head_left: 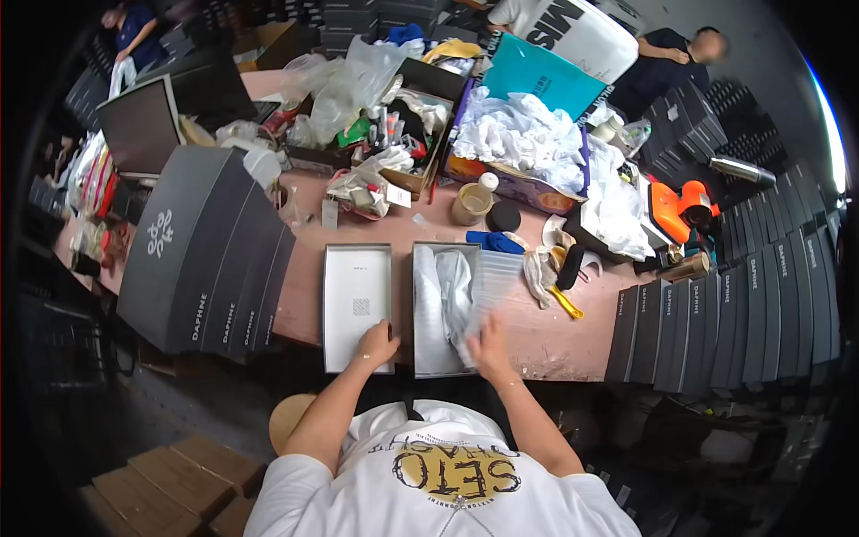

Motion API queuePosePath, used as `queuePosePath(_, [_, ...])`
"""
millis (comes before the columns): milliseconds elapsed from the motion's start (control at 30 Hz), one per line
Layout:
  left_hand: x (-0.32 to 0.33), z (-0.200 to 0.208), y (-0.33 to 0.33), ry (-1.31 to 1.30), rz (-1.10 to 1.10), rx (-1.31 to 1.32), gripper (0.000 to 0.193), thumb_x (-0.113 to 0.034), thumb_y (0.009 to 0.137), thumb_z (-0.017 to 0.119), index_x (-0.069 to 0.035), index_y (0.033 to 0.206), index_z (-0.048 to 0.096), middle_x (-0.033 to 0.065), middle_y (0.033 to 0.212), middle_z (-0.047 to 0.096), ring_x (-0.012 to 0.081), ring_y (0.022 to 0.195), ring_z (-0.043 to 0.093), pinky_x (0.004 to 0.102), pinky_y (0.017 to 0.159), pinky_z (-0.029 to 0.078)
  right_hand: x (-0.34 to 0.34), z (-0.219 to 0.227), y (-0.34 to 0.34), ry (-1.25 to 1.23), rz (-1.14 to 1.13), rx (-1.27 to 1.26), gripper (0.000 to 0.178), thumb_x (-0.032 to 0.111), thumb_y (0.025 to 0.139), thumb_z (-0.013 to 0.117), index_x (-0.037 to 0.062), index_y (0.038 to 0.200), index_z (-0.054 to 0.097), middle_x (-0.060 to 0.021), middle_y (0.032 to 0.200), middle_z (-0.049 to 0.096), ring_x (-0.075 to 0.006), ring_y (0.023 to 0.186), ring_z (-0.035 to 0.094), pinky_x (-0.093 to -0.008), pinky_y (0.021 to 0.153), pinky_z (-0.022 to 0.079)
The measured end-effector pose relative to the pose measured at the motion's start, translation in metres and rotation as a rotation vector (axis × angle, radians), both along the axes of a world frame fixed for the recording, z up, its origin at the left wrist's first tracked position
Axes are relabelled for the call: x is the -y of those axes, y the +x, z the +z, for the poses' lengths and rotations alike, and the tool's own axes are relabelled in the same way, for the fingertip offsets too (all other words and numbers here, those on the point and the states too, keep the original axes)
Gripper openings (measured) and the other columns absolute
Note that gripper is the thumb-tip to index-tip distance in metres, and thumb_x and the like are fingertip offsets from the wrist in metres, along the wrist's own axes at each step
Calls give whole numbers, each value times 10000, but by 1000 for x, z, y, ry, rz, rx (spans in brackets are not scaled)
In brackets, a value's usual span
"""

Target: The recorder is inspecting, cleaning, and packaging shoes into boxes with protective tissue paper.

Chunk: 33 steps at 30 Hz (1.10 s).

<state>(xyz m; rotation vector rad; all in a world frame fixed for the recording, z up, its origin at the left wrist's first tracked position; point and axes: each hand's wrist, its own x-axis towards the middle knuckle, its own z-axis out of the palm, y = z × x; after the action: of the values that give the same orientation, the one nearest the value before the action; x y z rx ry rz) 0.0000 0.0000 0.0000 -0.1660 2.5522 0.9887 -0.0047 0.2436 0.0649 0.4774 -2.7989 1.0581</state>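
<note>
A shoebox lid (358, 268), white inside with a small printed square, lies inner side up on the table before me. My left hand (376, 345) is closed on its near right edge. Beside it, to the right, stands an open grey shoebox (420, 362). Inside are pale, wrapped items (455, 285), whose kind the wrapping hides. A translucent whitish sheet (503, 279) stands along the box's right side, partly smeared by motion. My right hand (490, 347), slightly blurred, grips the sheet's near edge at the box's near right corner.
Dark shoeboxes are stacked at left (201, 251) and right (743, 313). Behind lie a carton of crumpled white paper (519, 134), a jar (472, 204), an orange tape dispenser (671, 212) and a yellow-handled tool (565, 302). Cardboard cartons (170, 483) sit low left. Other people stand farther back.
</note>
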Motion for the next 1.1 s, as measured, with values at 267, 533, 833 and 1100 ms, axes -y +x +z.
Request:
queuePosePath(267, [29,135,30,446,165,-254,205,-160,891,602,19,848,515,139,665,543,137,577,476,294,547,419,13,-4,-16,418,149,5,604,352,883,564,98,1404,392,-185,1440,374,-357,1362,298,-505,1121,191])
queuePosePath(533, [-67,226,22,1230,-62,161,197,-180,943,569,10,986,542,8,794,572,49,758,502,244,659,456,-67,35,-17,-1303,-197,614,827,656,920,324,69,1487,190,-141,1358,466,-256,1246,446,-415,1043,353])
queuePosePath(833, [-128,154,-5,808,-476,-362,378,-222,922,592,12,1213,539,135,960,607,250,853,616,318,822,479,-158,41,50,-1675,-620,518,537,533,917,499,54,1137,599,-4,645,503,-142,519,467,-271,506,423])
queuePosePath(1100, [57,223,-34,646,391,-748,624,-96,920,576,-31,1441,238,100,1028,563,99,796,575,242,743,491,-160,-27,31,-1035,-589,804,700,614,875,496,28,1255,536,-95,1110,633,-230,883,636,-350,720,521])
